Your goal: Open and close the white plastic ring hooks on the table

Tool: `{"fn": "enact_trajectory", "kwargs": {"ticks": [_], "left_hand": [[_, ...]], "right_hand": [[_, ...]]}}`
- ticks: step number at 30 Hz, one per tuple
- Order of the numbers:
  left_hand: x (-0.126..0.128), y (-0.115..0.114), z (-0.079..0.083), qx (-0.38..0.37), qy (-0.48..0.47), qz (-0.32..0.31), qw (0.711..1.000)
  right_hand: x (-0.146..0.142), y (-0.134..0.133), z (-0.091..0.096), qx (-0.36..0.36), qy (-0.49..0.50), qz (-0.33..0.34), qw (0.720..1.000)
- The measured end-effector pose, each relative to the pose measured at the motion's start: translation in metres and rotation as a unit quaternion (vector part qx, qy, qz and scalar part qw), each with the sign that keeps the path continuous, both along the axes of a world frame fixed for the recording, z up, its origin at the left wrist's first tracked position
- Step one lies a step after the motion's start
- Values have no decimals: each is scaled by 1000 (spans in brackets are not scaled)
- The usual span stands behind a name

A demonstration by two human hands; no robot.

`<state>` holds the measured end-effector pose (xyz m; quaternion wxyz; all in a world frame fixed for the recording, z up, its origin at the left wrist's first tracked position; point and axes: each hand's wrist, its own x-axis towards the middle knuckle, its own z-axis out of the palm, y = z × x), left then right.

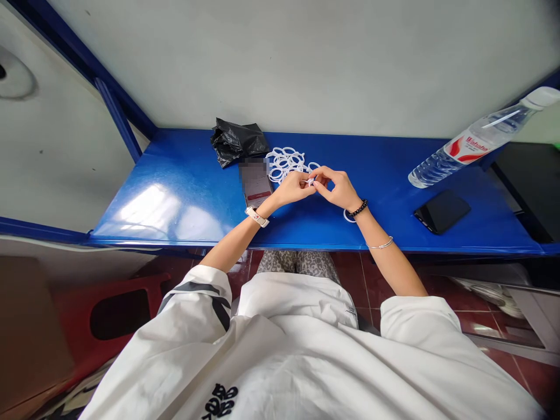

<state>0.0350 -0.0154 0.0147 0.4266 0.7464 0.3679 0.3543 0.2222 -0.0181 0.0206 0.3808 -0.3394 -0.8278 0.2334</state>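
Note:
My left hand [294,188] and my right hand [335,185] meet over the blue table, both closed in a pinch. Between their fingertips is a small white cord piece [311,182], bunched like a knot; the fingers cover part of it. Just behind my hands lies a pile of white rings [284,158], which look like elastic hair ties. One more white ring [349,216] rests on the table beside my right wrist, partly hidden by it.
A phone [258,185] lies left of my left hand, with a crumpled black plastic bag [238,142] behind it. To the right, a water bottle [470,143] stands behind a black phone [441,211]. The blue table [210,198] meets a wall at the back.

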Motion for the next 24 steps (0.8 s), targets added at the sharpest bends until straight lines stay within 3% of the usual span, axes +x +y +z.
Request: {"fn": "enact_trajectory", "kwargs": {"ticks": [24], "left_hand": [[-1,-6,11,-20,-17,-39,999]], "right_hand": [[0,-1,2,-26,13,13,999]]}}
